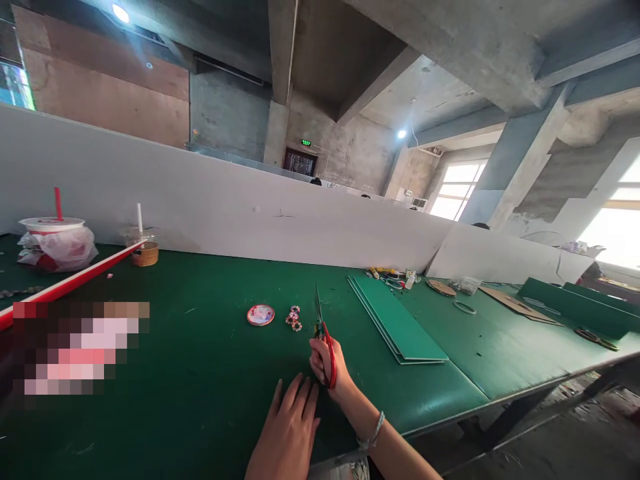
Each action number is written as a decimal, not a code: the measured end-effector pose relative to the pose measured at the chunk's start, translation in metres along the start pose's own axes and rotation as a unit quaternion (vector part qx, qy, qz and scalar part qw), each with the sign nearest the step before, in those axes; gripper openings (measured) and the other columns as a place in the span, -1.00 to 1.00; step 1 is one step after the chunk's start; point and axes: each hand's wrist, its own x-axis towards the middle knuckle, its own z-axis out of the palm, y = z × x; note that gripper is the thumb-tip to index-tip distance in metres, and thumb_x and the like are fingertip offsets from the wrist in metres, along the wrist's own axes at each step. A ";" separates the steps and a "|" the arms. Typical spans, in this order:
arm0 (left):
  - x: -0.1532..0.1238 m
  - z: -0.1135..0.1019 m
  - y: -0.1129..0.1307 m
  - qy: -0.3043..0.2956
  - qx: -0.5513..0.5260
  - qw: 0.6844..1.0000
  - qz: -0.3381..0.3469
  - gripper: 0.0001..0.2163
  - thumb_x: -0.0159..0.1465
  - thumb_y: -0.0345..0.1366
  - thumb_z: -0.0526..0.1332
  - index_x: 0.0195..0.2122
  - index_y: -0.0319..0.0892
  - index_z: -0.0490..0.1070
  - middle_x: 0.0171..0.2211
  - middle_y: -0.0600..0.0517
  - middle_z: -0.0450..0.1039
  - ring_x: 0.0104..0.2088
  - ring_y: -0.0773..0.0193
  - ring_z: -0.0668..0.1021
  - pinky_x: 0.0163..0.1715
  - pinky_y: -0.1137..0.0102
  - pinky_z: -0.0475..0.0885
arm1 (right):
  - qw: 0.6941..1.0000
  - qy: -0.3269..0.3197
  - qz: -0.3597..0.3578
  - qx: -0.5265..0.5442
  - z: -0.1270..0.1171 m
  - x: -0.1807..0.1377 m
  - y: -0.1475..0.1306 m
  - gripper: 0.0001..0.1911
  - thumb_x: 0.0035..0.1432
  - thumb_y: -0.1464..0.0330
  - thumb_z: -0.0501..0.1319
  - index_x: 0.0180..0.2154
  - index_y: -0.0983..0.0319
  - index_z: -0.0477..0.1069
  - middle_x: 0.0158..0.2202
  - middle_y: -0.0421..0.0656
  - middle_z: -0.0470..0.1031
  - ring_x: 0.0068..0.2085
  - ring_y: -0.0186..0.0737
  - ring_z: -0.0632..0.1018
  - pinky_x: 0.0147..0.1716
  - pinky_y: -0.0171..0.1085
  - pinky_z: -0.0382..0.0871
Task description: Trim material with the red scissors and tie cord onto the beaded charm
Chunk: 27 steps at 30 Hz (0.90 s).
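My right hand point(327, 363) is closed around a pair of scissors with red handles point(330, 353), the blades pointing away from me. Flat on the green tabletop lies my left hand point(290, 423), fingers stretched out, just left of my right wrist. Ahead of the hands sits a small clump of pink, white and dark beads point(294, 318). Beside it on the left is a round, shallow dish or tin with a pink rim point(261, 315); what its pale, speckled middle is made of, I cannot tell.
Stacked green boards point(400, 320) lie to the right, with small tools point(395, 275) behind them. Farther right are a brown disc point(441, 287) and dark scissors point(597, 339). Cups with straws point(145, 250) stand at the left by a white partition point(225, 213). A blurred person point(85, 350) is at the left.
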 end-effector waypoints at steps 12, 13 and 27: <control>-0.001 0.014 -0.007 -0.012 0.013 0.999 0.052 -0.63 0.32 -0.38 0.04 0.13 -0.19 0.41 0.14 -0.06 0.46 0.11 0.07 0.51 0.00 0.10 0.50 | 0.997 0.040 -0.066 0.012 -0.008 0.005 -0.017 -0.55 0.05 0.10 0.23 -0.64 0.16 0.07 -0.83 -0.43 0.00 -0.82 -0.54 0.06 -0.82 -0.43 -0.19; 0.000 0.016 -0.006 -0.019 0.021 0.998 0.055 -0.62 0.31 -0.40 0.03 0.13 -0.21 0.41 0.14 -0.07 0.45 0.11 0.06 0.51 -0.01 0.09 0.52 | 0.995 0.053 -0.086 0.015 -0.009 0.006 -0.024 -0.54 0.06 0.11 0.23 -0.64 0.16 0.06 -0.83 -0.43 -0.01 -0.81 -0.54 0.05 -0.81 -0.43 -0.18; -0.002 0.007 0.010 -0.011 0.046 0.999 0.016 -0.62 0.29 -0.41 0.02 0.09 -0.24 0.43 0.09 -0.11 0.50 0.13 -0.02 0.48 0.01 -0.03 0.47 | 1.000 0.001 0.017 0.001 0.002 -0.009 -0.005 -0.63 -0.05 0.18 0.27 -0.56 0.15 0.08 -0.83 -0.46 0.04 -0.84 -0.53 0.04 -0.86 -0.42 -0.22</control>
